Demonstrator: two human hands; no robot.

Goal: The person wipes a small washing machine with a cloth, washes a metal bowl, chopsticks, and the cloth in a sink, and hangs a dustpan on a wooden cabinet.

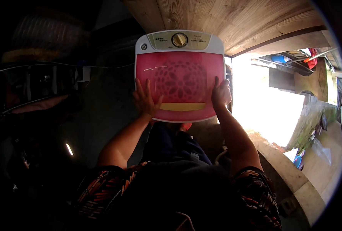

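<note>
A white appliance (180, 79) with a translucent pink front, a patterned grille behind it and a round gold knob (179, 39) at its top is in front of me. My left hand (146, 101) lies against its lower left edge, the fingers spread over the pink panel. On the opposite side, my right hand (221, 93) grips the right edge, thumb on the front and fingers curled round the side. A pale yellow strip (182, 106) runs across the lower part of the panel.
Wooden boards (232, 17) are behind the appliance at the top. A dark rack (36, 86) stands at the left, with a thin cable running from it. Bright daylight comes through an opening at the right, beside a stone ledge (294, 181).
</note>
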